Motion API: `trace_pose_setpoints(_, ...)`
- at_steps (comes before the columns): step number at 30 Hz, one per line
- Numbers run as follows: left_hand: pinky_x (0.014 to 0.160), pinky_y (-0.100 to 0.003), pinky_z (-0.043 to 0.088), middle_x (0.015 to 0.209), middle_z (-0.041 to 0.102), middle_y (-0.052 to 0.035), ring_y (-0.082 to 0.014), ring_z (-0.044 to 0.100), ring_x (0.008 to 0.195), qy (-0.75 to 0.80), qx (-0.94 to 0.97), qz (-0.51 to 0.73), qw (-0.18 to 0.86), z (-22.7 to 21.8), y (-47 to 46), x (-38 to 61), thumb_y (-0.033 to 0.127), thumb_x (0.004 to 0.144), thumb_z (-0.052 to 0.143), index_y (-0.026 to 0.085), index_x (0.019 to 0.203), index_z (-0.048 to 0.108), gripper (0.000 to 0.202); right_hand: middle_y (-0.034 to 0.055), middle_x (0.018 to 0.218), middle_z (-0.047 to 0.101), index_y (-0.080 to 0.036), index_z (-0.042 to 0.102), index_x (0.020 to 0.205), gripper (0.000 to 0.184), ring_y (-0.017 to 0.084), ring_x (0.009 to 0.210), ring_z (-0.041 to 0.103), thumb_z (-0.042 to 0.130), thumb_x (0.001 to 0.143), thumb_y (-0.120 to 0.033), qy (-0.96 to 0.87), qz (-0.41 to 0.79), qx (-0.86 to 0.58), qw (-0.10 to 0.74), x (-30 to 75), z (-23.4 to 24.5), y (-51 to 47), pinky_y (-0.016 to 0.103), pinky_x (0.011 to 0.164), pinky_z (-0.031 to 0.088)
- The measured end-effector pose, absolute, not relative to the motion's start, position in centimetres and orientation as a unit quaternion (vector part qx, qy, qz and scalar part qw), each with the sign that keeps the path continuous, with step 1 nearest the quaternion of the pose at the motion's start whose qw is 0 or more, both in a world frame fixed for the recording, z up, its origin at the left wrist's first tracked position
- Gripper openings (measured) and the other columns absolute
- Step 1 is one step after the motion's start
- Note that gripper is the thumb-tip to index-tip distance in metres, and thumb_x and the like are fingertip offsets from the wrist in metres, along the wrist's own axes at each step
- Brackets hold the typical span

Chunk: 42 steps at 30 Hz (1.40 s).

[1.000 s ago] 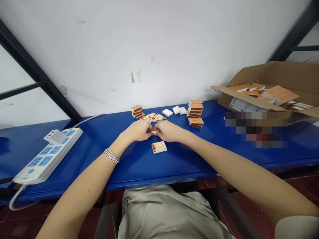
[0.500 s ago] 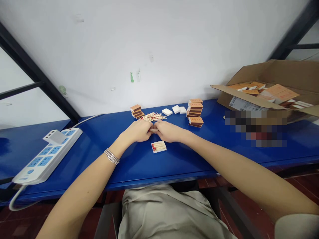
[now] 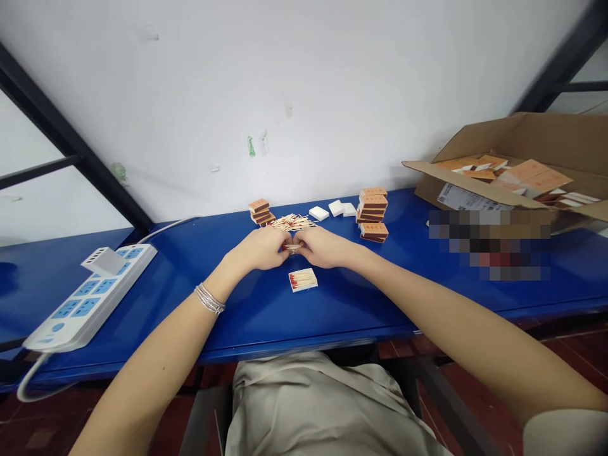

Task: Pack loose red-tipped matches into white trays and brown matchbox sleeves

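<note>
My left hand and my right hand meet at the middle of the blue table. Between their fingertips they pinch a small bunch of matches, with red heads showing at the left side. Just nearer to me lies a white matchbox tray holding several matches, red heads to the left. Right behind my hands a loose heap of matches is spread out. My curled fingers hide part of the bunch.
Stacked matchboxes stand at the right, and a smaller matchbox stack at the left. White trays lie near the wall. A cardboard box of matchboxes is at far right, a power strip at left.
Both hands stay together in nearly the same place. The fingers have shifted slightly, and the bunch of matches with its red heads shows more clearly between them.
</note>
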<state>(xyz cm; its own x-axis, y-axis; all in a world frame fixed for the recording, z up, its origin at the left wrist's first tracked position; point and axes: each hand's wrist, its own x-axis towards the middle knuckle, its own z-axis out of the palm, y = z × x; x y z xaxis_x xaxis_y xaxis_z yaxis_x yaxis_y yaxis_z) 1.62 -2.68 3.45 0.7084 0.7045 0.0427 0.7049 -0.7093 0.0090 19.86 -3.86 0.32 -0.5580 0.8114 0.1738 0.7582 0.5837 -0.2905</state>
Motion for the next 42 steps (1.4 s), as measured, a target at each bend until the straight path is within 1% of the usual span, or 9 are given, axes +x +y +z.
trace_pose_setpoints(3, 0.056, -0.028, 0.036, 0.071, 0.064, -0.005, -0.0154, 0.053, 0.06, -0.366, -0.93, -0.03, -0.023, 4.2, -3.3, 1.7, 0.034, 0.083, 0.053, 0.016, 0.082, 0.066, 0.022, 0.0053, 0.073, 0.065, -0.015, 0.063, 0.08, 0.013, 0.013, 0.063, 0.052, 0.056, 0.086, -0.024, -0.879, 0.132, -0.437, 0.138, 20.2, 1.6, -4.6, 0.024, 0.058, 0.033)
trace_pose_setpoints(7, 0.053, -0.026, 0.035, 0.064, 0.062, -0.0014, -0.0119, 0.05, 0.054, -0.349, -0.933, -0.021, -0.089, 5.0, -4.2, 1.9, 0.034, 0.08, 0.058, 0.016, 0.076, 0.064, 0.02, 0.0022, 0.07, 0.065, -0.015, 0.066, 0.08, 0.013, 0.01, 0.057, 0.05, 0.061, 0.082, -0.027, -0.883, 0.19, -0.412, 0.124, 20.7, 2.9, -5.4, 0.023, 0.056, 0.033)
trace_pose_setpoints(11, 0.052, -0.024, 0.037, 0.065, 0.064, -0.0006, -0.011, 0.051, 0.054, -0.351, -0.923, 0.016, -0.159, 5.2, -4.8, 2.1, 0.031, 0.077, 0.061, 0.016, 0.077, 0.065, 0.016, 0.0004, 0.066, 0.066, -0.016, 0.067, 0.076, 0.013, 0.009, 0.053, 0.049, 0.061, 0.08, -0.027, -0.887, 0.224, -0.394, 0.091, 20.8, 3.2, -5.9, 0.023, 0.052, 0.033)
trace_pose_setpoints(14, 0.053, -0.024, 0.038, 0.066, 0.066, -0.0004, -0.0112, 0.054, 0.055, -0.345, -0.919, 0.029, -0.191, 5.3, -5.1, 2.2, 0.03, 0.076, 0.062, 0.016, 0.08, 0.068, 0.016, 0.0004, 0.065, 0.067, -0.016, 0.068, 0.076, 0.012, 0.01, 0.053, 0.051, 0.062, 0.078, -0.026, -0.888, 0.231, -0.394, 0.062, 20.8, 3.3, -6.1, 0.023, 0.052, 0.033)
trace_pose_setpoints(20, 0.053, -0.023, 0.039, 0.065, 0.066, 0.0001, -0.0101, 0.055, 0.054, -0.321, -0.921, 0.011, -0.218, 5.5, -5.5, 2.3, 0.028, 0.075, 0.063, 0.016, 0.08, 0.07, 0.014, 0.0001, 0.063, 0.066, -0.017, 0.07, 0.074, 0.013, 0.01, 0.052, 0.05, 0.062, 0.077, -0.027, -0.896, 0.216, -0.385, 0.047, 21.0, 3.9, -6.6, 0.024, 0.052, 0.034)
trace_pose_setpoints(23, 0.051, -0.022, 0.04, 0.067, 0.067, -0.0005, -0.0101, 0.056, 0.054, -0.313, -0.922, 0.015, -0.227, 5.4, -5.5, 2.3, 0.028, 0.074, 0.064, 0.016, 0.08, 0.07, 0.015, 0.0002, 0.064, 0.066, -0.018, 0.069, 0.072, 0.016, 0.01, 0.052, 0.05, 0.062, 0.078, -0.03, -0.896, 0.223, -0.382, 0.042, 21.1, 4.1, -6.9, 0.023, 0.051, 0.034)
trace_pose_setpoints(29, 0.05, -0.022, 0.039, 0.066, 0.068, -0.0001, -0.0097, 0.056, 0.053, -0.311, -0.924, 0.031, -0.222, 5.2, -5.6, 2.5, 0.028, 0.073, 0.067, 0.016, 0.079, 0.07, 0.014, 0.0013, 0.067, 0.069, -0.017, 0.07, 0.073, 0.014, 0.011, 0.056, 0.055, 0.063, 0.077, -0.029, -0.895, 0.229, -0.383, 0.019, 21.1, 3.9, -6.9, 0.023, 0.053, 0.036)
trace_pose_setpoints(35, 0.052, -0.023, 0.039, 0.063, 0.067, 0.0, -0.01, 0.055, 0.052, -0.312, -0.926, 0.033, -0.211, 5.2, -5.7, 2.6, 0.034, 0.072, 0.07, 0.016, 0.076, 0.07, 0.018, 0.0012, 0.067, 0.069, -0.017, 0.07, 0.072, 0.015, 0.011, 0.056, 0.055, 0.065, 0.076, -0.031, -0.896, 0.238, -0.375, 0.014, 21.1, 3.9, -6.9, 0.023, 0.053, 0.037)
trace_pose_setpoints(42, 0.052, -0.021, 0.04, 0.069, 0.071, -0.0009, -0.0089, 0.057, 0.053, -0.291, -0.927, 0.006, -0.236, 5.5, -5.5, 2.2, 0.038, 0.075, 0.069, 0.016, 0.081, 0.072, 0.023, 0.0007, 0.063, 0.067, -0.017, 0.069, 0.071, 0.017, 0.01, 0.053, 0.052, 0.065, 0.076, -0.032, -0.896, 0.236, -0.376, 0.025, 21.0, 3.7, -6.9, 0.023, 0.052, 0.034)
